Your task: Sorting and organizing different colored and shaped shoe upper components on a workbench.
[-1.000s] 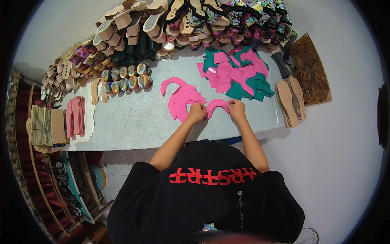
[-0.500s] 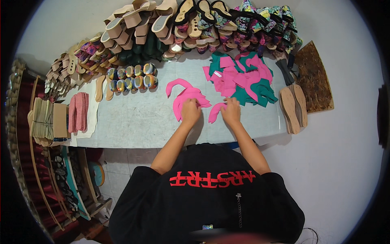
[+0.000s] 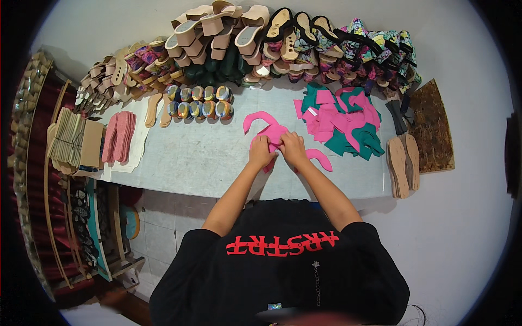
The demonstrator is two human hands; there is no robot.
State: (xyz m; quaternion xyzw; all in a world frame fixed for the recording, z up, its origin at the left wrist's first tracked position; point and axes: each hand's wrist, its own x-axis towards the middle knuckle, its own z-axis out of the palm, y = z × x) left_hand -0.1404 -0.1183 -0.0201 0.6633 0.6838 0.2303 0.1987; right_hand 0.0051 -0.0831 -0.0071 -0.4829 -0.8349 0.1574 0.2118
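Both my hands are at a small stack of pink curved material pieces (image 3: 275, 132) on the table. My left hand (image 3: 262, 153) has its fingers closed at the left, near side of the stack. From the right, my right hand (image 3: 293, 148) bends its fingers around the edge of a pink piece. The fingertips of the two hands nearly meet, and they cover part of the stack. One curved pink strip (image 3: 319, 160) lies loose beside my right hand. Another curved pink strip (image 3: 260, 117) arcs out beyond the stack on its far left.
Pink and green cut pieces (image 3: 348, 122) lie heaped at the right. Sandals (image 3: 217, 38) pile along the wall behind the grey-blue table (image 3: 190, 155). Small multicoloured rolls (image 3: 201, 103), pink soles (image 3: 119, 136) and bundled soles (image 3: 69, 138) stand left. Tan soles (image 3: 403, 165) lie at the right edge.
My right hand has left the loose curved strip and moved left onto the pink stack. My left hand stays at the stack. The whole view has shifted.
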